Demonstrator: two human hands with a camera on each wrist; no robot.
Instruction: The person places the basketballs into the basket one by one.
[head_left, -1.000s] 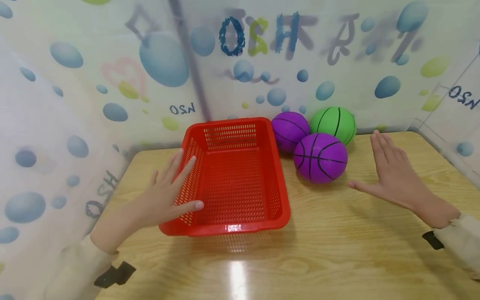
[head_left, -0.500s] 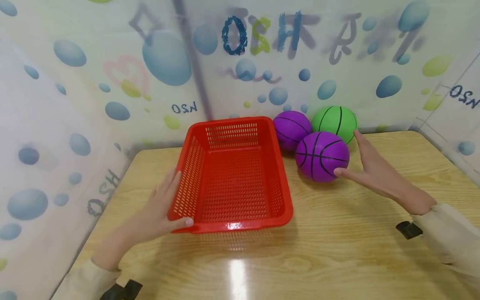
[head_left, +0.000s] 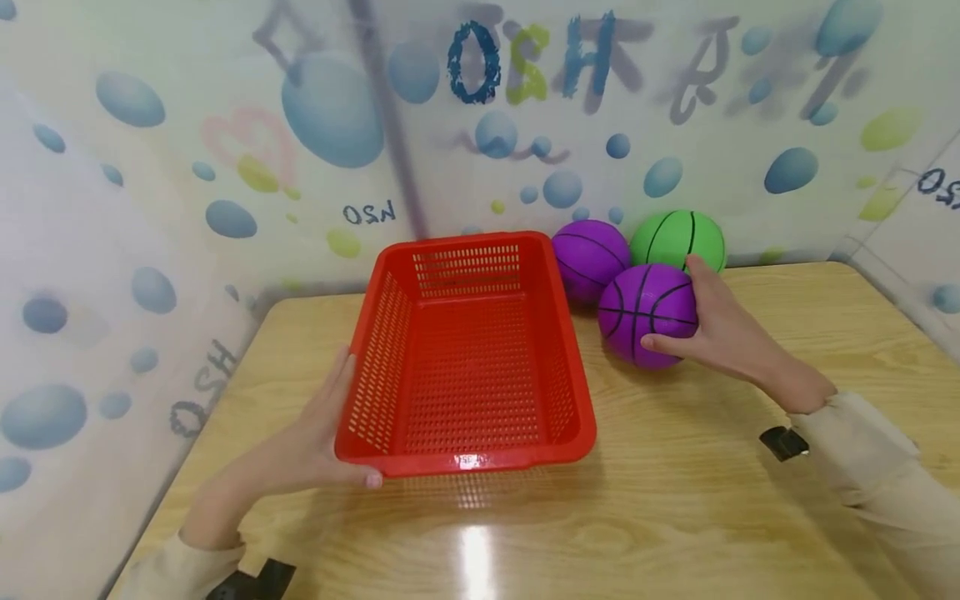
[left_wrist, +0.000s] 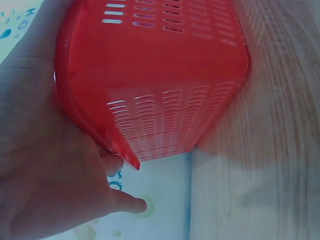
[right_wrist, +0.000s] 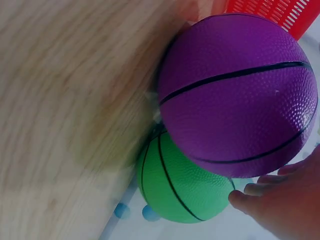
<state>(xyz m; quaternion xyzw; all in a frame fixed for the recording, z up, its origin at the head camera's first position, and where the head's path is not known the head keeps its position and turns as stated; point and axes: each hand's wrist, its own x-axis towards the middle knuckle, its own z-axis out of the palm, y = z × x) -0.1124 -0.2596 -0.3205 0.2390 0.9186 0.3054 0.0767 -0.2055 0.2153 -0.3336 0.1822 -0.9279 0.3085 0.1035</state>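
A red plastic basket [head_left: 476, 375] with slotted walls sits on the wooden table. My left hand [head_left: 300, 446] rests against its near left corner, fingers along the left side and thumb by the front rim. In the left wrist view a fingertip meets the rim of the basket [left_wrist: 150, 65]. My right hand [head_left: 723, 329] is at the right side of the nearest purple ball [head_left: 637, 312], spread, with the thumb across its front. The right wrist view shows fingertips right at the edge of this purple ball [right_wrist: 235, 100]. The ball sits on the table.
Another purple ball [head_left: 588, 254] lies behind the first, close to the basket's right wall. A green ball [head_left: 671, 237] is behind them, near the wall sheet [head_left: 480, 183] with printed bubbles. The wooden table [head_left: 637, 517] reaches toward me.
My right hand has moved left from beside the balls to the near purple ball. My left hand has come down from over the basket's left side to its near left corner.
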